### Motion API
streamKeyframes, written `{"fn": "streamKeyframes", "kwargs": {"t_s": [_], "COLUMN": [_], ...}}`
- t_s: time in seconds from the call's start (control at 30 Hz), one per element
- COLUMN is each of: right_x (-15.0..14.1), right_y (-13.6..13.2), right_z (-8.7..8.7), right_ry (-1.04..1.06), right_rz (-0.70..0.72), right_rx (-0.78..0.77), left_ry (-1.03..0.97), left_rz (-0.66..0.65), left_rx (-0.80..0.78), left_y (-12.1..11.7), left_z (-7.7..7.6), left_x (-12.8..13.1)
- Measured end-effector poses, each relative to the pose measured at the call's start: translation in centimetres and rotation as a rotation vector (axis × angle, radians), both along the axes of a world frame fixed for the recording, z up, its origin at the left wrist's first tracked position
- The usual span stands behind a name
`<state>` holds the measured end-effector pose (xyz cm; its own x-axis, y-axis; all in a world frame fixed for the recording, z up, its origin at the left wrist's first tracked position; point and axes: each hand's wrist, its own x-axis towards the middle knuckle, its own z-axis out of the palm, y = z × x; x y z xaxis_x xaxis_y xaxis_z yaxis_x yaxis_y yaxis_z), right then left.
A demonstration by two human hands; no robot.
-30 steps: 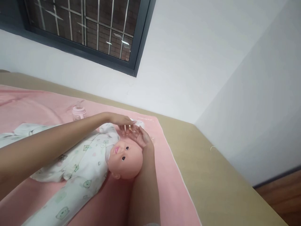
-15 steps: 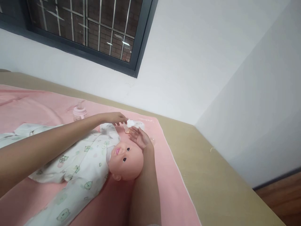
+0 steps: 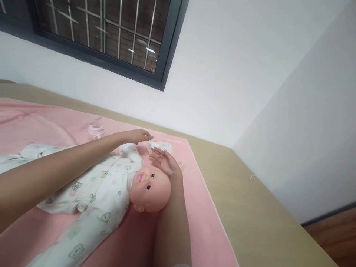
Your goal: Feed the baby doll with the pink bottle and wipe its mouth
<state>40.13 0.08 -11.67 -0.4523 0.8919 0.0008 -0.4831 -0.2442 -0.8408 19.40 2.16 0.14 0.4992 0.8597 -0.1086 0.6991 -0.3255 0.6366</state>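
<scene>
A baby doll (image 3: 151,191) in white clothes (image 3: 108,185) with green bear prints lies on its back, its head beside my right forearm. My right hand (image 3: 165,162) is just past the doll's head, palm up with fingers spread and nothing in them. Over the doll's raised sleeve, my left hand (image 3: 141,136) hovers palm down, fingers loosely stretched out and holding nothing visible. A crumpled white patterned item (image 3: 164,147) with an orange-tinted edge lies between and beyond the hands; its kind is unclear, and my right fingers partly cover it.
Everything lies on a pink blanket (image 3: 205,218) over a wooden surface (image 3: 230,193). Behind my left forearm stands a baby bottle (image 3: 96,130) with a pink collar. A small clear object (image 3: 182,165) shows beside my right wrist. A white wall and barred window stand behind.
My left hand has lifted slightly away from the white patterned item, uncovering more of it. My right hand stays almost in place. The view has shifted a little.
</scene>
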Motion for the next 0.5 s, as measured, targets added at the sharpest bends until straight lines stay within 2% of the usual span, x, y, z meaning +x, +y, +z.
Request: {"fn": "streamKeyframes", "kwargs": {"t_s": [0.13, 0.27, 0.33, 0.43, 0.5], "right_x": [0.3, 0.5, 0.5, 0.6, 0.7], "right_y": [-0.6, -1.1, -1.2, -1.3, -1.4], "right_z": [0.5, 0.8, 0.9, 1.0, 1.0], "right_ry": [-0.004, -0.013, -0.001, -0.007, -0.005], "right_rz": [0.092, 0.098, 0.07, 0.023, -0.004], "right_rx": [0.052, 0.064, 0.09, 0.124, 0.135], "left_ry": [-0.011, 0.032, 0.063, 0.054, 0.042], "left_rz": [-0.039, -0.274, -0.347, -0.365, -0.301], "left_rx": [0.045, 0.048, 0.064, 0.171, 0.257], "left_y": [-0.5, -1.5, -1.9, -2.4, -2.5], "left_z": [0.4, 0.8, 0.8, 0.3, 0.0], "left_x": [0.2, 0.4, 0.6, 1.0, 1.3]}}
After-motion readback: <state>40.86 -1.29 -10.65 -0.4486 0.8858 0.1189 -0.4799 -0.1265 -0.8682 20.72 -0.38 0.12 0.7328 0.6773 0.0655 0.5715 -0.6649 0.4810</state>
